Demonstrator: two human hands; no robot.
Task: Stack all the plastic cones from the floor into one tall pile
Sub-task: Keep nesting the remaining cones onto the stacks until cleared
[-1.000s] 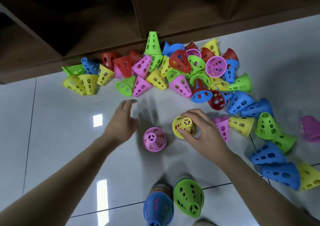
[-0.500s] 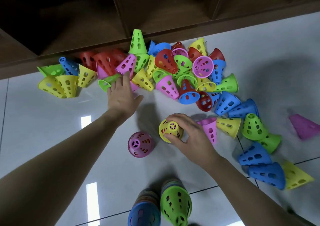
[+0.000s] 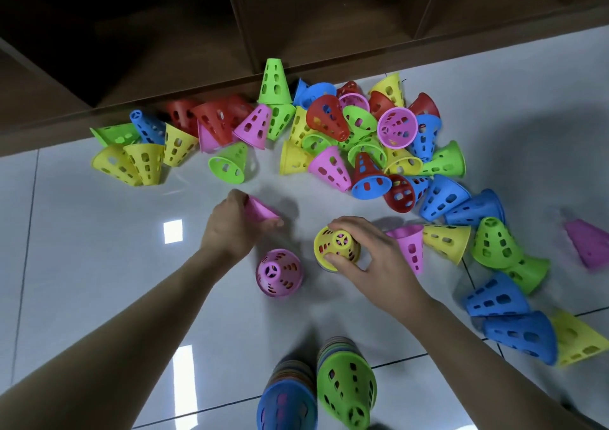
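Pink cone (image 3: 262,210) gripped in left hand (image 3: 230,223) above the floor tiles (image 3: 82,248); right hand (image 3: 365,255) grasps upright yellow cone (image 3: 334,246). Loose cone heap (image 3: 346,136) behind.

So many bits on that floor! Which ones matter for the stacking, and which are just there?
Part of the job:
- pink cone gripped by the left hand
- yellow-topped stack held by the right hand
- upright pink cone
- loose cone heap
- blue-topped stack and green-topped stack

Just there:
- wooden shelf unit
- tiled floor

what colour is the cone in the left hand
Pink cone, gripped by the left hand; head view.
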